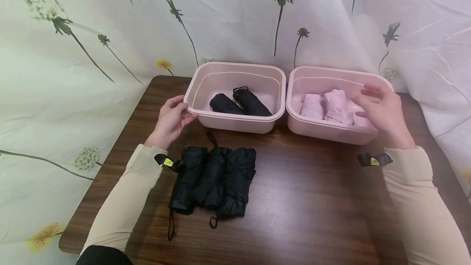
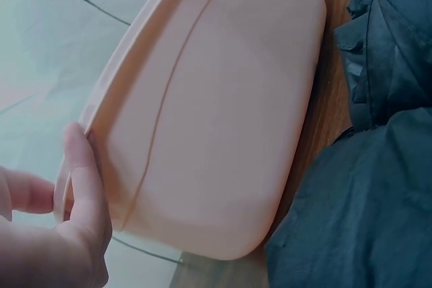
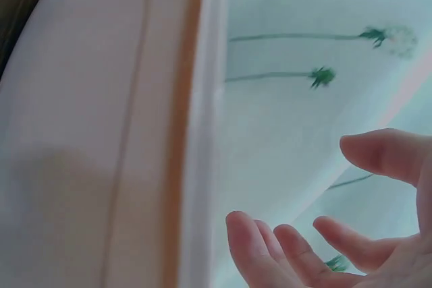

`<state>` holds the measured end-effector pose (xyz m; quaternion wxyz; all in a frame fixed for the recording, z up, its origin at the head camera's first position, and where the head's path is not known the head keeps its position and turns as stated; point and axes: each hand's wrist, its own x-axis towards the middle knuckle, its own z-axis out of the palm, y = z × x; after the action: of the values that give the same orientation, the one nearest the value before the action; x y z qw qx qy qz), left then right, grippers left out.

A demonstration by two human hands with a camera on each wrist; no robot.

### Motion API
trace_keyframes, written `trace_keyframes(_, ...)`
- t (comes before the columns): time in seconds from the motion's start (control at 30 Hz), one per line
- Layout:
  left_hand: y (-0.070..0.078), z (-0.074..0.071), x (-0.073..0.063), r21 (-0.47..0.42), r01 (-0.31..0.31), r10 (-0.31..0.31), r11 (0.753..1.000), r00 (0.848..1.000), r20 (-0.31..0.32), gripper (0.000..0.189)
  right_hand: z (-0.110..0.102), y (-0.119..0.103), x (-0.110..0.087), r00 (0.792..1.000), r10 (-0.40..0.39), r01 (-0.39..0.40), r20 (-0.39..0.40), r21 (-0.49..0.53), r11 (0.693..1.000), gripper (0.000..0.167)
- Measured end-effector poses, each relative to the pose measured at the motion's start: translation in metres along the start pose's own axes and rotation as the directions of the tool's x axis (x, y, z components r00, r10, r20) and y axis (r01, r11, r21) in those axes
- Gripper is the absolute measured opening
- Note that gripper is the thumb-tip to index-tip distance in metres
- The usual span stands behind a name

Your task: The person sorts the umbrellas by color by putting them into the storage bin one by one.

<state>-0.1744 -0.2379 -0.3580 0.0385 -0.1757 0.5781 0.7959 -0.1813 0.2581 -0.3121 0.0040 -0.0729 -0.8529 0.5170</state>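
My left hand (image 1: 172,118) pinches the rim at the left corner of a pink plastic bin (image 1: 235,124); the left wrist view shows thumb and fingers on either side of that rim. Inside this bin lie two black folded umbrellas (image 1: 252,103). A second pink bin (image 1: 331,134) stands to its right. It holds pink folded umbrellas (image 1: 336,107), partly hidden by the front wall and my hand. Over its right side hovers my right hand (image 1: 384,109), fingers spread loosely and holding nothing. In the right wrist view its fingers (image 3: 246,247) are apart from the rim.
Several black folded umbrellas (image 1: 213,181) lie side by side on the brown wooden table (image 1: 312,199), in front of the left bin, with their wrist loops sticking out. A white curtain (image 1: 235,19) printed with dandelions hangs behind the bins and along the table's sides.
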Motion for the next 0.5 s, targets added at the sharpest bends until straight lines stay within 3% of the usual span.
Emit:
trace_keyframes(0.33,0.002,0.0,-0.001,0.032,0.008,-0.008,0.999,1.0,0.005,0.047,0.009,-0.035,-0.033,0.981,-0.181,0.185,-0.066,0.074,0.98,0.044)
trace_keyframes(0.5,0.003,0.0,-0.001,0.053,0.008,-0.009,0.999,1.0,0.005,0.05,0.015,-0.052,-0.053,0.958,-0.279,0.287,-0.067,0.238,0.928,0.037)
